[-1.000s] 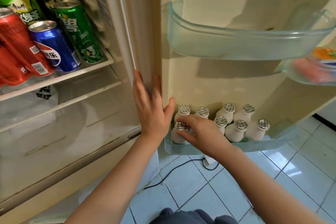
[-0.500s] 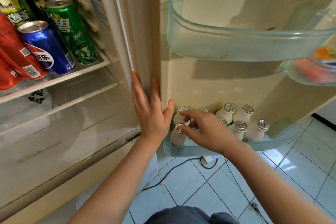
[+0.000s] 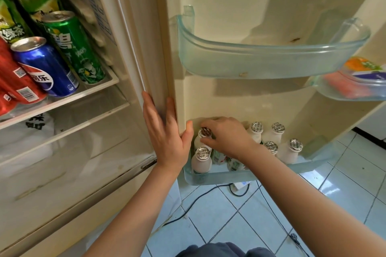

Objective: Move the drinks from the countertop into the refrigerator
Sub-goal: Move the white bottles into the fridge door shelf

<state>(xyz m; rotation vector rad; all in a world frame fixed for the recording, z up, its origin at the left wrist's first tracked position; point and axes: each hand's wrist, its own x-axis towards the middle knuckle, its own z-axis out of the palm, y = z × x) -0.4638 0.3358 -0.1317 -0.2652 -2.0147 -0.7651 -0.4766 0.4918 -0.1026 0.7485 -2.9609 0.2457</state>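
Both forearms reach fwd. L hand [image 3: 165,142] lies flat on fridge hinge-side edge [image 3: 160,58], fingers straight, thumb spread. Just R of it, R hand [image 3: 227,137] is palm-down in bottom door bin [image 3: 250,175], thumb & fingers pinching top of foil-capped btl [image 3: 205,132]. Front btl [image 3: 202,160] stands just nearer; other btls [image 3: 291,150] further R.

Presses left hand [image 3: 165,137] flat against cream fridge edge [image 3: 158,48] beside open door. Pinches foil-capped bottle [image 3: 205,132] with right hand [image 3: 227,135] inside lower door bin [image 3: 229,175], just behind second bottle [image 3: 202,161]. More capped bottles [image 3: 290,150] rightward, same bin. Green can [image 3: 73,46], blue can [image 3: 45,67] upright on left shelf [image 3: 62,100].
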